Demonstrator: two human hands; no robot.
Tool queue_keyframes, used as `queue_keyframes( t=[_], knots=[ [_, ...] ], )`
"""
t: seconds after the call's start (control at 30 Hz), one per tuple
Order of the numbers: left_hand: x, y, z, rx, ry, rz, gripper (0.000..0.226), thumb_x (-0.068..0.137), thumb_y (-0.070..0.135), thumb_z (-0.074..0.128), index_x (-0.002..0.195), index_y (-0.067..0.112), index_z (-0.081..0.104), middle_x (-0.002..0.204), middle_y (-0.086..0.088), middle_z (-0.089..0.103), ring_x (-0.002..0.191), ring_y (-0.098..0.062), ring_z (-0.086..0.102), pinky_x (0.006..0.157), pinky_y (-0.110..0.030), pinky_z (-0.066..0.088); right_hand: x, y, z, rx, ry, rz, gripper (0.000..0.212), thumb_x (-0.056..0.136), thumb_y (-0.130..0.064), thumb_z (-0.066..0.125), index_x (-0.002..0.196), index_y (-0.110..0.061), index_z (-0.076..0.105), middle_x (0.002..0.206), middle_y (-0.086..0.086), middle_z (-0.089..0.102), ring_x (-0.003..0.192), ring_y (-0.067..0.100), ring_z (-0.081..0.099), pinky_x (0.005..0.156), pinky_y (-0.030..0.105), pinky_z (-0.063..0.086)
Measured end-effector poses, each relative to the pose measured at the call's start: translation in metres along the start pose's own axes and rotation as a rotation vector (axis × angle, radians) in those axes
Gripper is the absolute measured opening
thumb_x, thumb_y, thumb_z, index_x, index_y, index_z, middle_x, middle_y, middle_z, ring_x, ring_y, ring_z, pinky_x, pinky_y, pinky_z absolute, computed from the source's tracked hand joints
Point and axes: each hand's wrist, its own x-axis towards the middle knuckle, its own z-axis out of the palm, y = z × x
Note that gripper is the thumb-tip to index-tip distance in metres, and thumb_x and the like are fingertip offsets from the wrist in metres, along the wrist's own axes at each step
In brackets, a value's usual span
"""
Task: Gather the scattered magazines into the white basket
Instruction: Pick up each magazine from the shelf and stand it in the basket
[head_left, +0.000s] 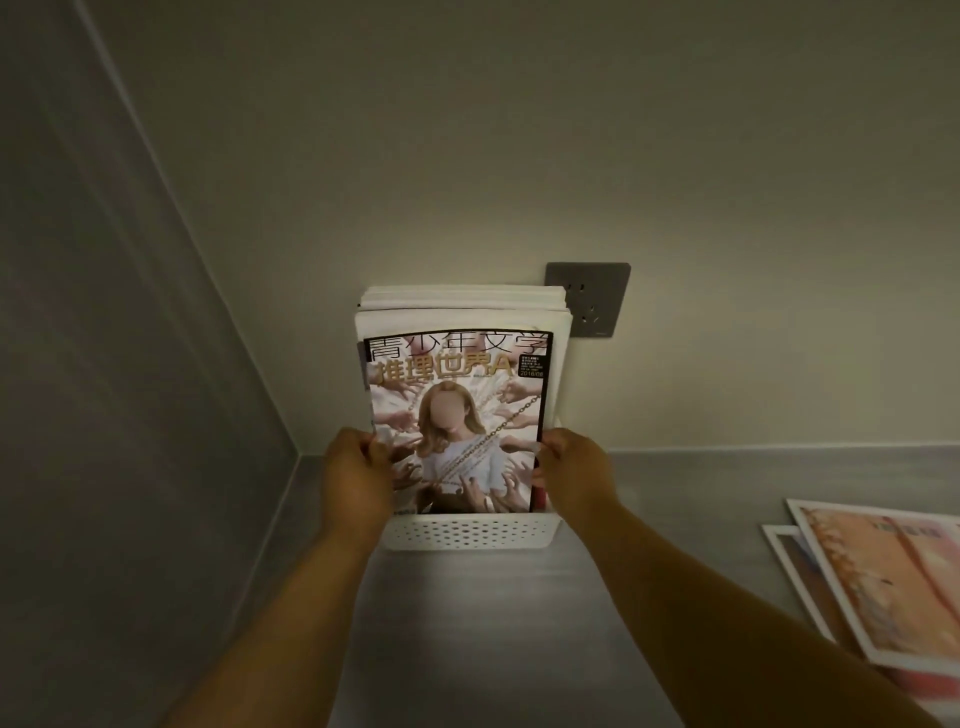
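Both hands pinch the front magazine (457, 415) by its side edges, left hand (358, 478) and right hand (574, 475), standing in the white basket (470, 532) by the far wall. Looks floppy and slick, so edge grips seem smart.

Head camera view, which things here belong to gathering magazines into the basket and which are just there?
Part of the job:
- white perforated plastic basket
- upright magazine with chained-figure cover, held by left hand and right hand
- white-edged magazines behind it
- loose pink-covered magazines on the table

Just there:
- grey wall socket
- grey table
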Motion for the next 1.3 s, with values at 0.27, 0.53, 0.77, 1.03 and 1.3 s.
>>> queue_keyframes(
  t=[0.27, 0.53, 0.77, 1.03, 1.3],
  knots=[
    [-0.007, 0.002, 0.01, 0.031, 0.206, -0.061, 0.011, 0.091, 0.008, 0.053, 0.096, 0.0, 0.048, 0.104, -0.026, 0.057, 0.091, -0.037, 0.058, 0.078, -0.036, 0.044, 0.003, 0.007, 0.008, -0.105, 0.037, -0.074, 0.023, 0.094, -0.01, 0.047, 0.108, -0.015, 0.064, 0.102, -0.004, 0.069, 0.079, 0.01, 0.06, 0.057, 0.013, 0.041],
    [-0.045, 0.061, 0.032, -0.038, 0.153, 0.133, 0.012, 0.093, 0.021, 0.052, 0.087, 0.012, 0.046, 0.094, -0.013, 0.055, 0.078, -0.025, 0.056, 0.069, -0.037, 0.049, -0.013, 0.011, -0.03, -0.102, 0.206, -0.095, 0.026, 0.088, -0.005, 0.05, 0.111, -0.012, 0.059, 0.114, 0.007, 0.061, 0.089, 0.013, 0.053, 0.076, 0.021, 0.04],
    [-0.096, 0.103, 0.088, -0.025, -0.057, 0.249, 0.008, 0.094, 0.025, 0.049, 0.092, 0.019, 0.043, 0.095, -0.012, 0.056, 0.086, -0.026, 0.057, 0.078, -0.039, 0.05, -0.03, 0.044, -0.091, -0.09, 0.265, -0.038, 0.021, 0.091, -0.012, 0.053, 0.111, -0.015, 0.059, 0.115, 0.006, 0.059, 0.086, 0.01, 0.049, 0.077, 0.019, 0.037],
    [-0.151, 0.138, 0.158, -0.035, -0.269, 0.261, 0.01, 0.094, 0.024, 0.053, 0.094, 0.016, 0.048, 0.089, -0.006, 0.057, 0.08, -0.017, 0.054, 0.071, -0.023, 0.038, -0.041, 0.104, -0.171, -0.221, 0.259, 0.095, 0.019, 0.091, -0.015, 0.054, 0.11, -0.013, 0.057, 0.112, 0.005, 0.058, 0.091, 0.018, 0.056, 0.071, 0.017, 0.039],
    [-0.203, 0.147, 0.228, -0.075, -0.677, -0.042, 0.007, 0.095, 0.011, 0.044, 0.097, 0.015, 0.049, 0.081, -0.007, 0.06, 0.065, -0.02, 0.063, 0.066, -0.036, 0.057, -0.039, 0.179, -0.238, -0.018, 0.044, 0.162, 0.023, 0.089, -0.05, 0.05, 0.09, -0.031, 0.063, 0.072, -0.003, 0.059, 0.07, -0.003, 0.062, 0.06, 0.015, 0.048]
  ],
)
